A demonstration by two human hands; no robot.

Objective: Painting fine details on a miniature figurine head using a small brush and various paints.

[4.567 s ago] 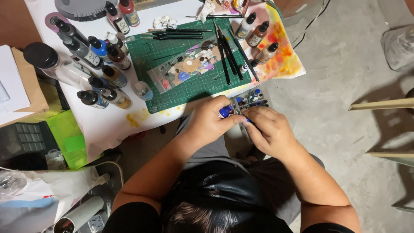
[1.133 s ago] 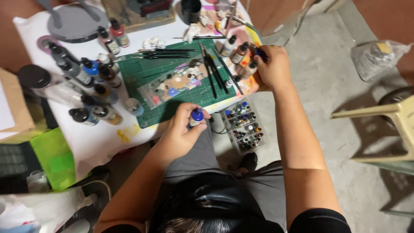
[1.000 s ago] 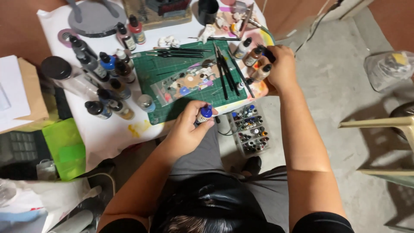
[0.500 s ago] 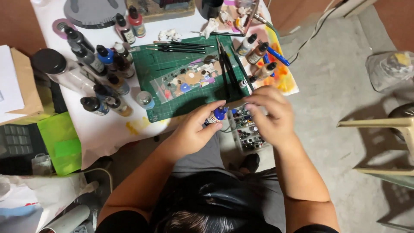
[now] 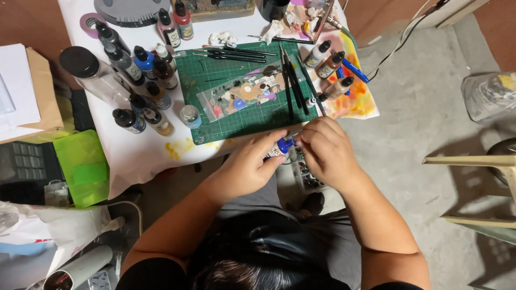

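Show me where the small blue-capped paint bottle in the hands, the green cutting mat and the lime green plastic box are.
small blue-capped paint bottle (image 5: 283, 146), head view, on its blue cap between both hands.
green cutting mat (image 5: 244, 119), head view, on a bare lower part.
lime green plastic box (image 5: 81, 167), head view, on its lid.

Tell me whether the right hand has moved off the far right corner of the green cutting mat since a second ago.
Yes. The right hand has come back from the bottles at the green cutting mat's right edge to its near edge, meeting the left hand at the small blue-capped paint bottle.

2 hands (image 5: 252, 166) – 1 blue-capped bottle (image 5: 280, 147) between them. 1 green cutting mat (image 5: 199, 80), 1 green box (image 5: 80, 166)
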